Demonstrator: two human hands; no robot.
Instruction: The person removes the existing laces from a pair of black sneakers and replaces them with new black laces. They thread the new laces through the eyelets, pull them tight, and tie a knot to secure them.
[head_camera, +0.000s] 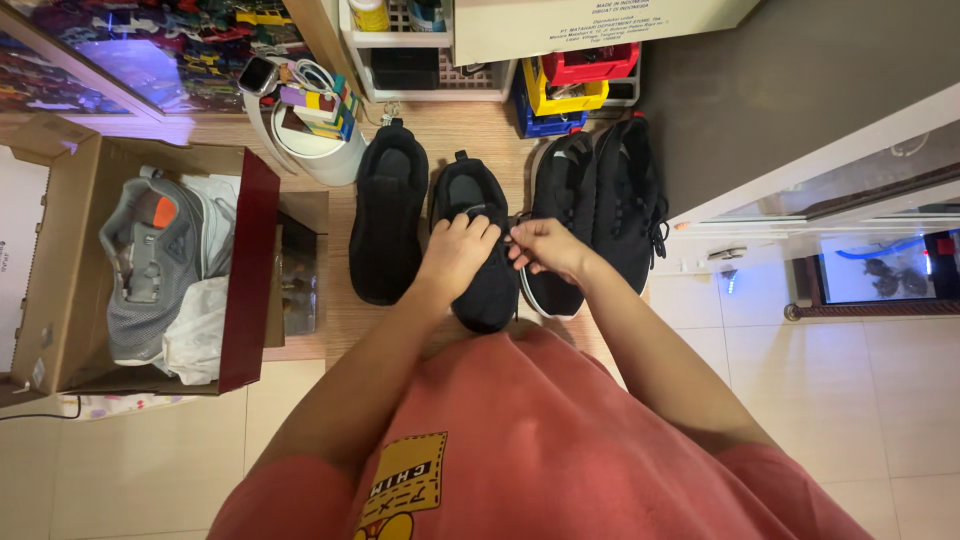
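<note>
Closely, both hands pinching laces on black shoe (480, 250), left hand (457, 255), right hand (545, 248), shoes crowding either side.

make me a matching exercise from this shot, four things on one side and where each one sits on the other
1. grey shoe
2. left hand
3. white canister
4. yellow bin

a. on the second black shoe from the left
b. stacked between a red and a blue bin
c. inside the open cardboard box
d. standing behind the leftmost black shoe

Pairs: 1-c, 2-a, 3-d, 4-b
</note>
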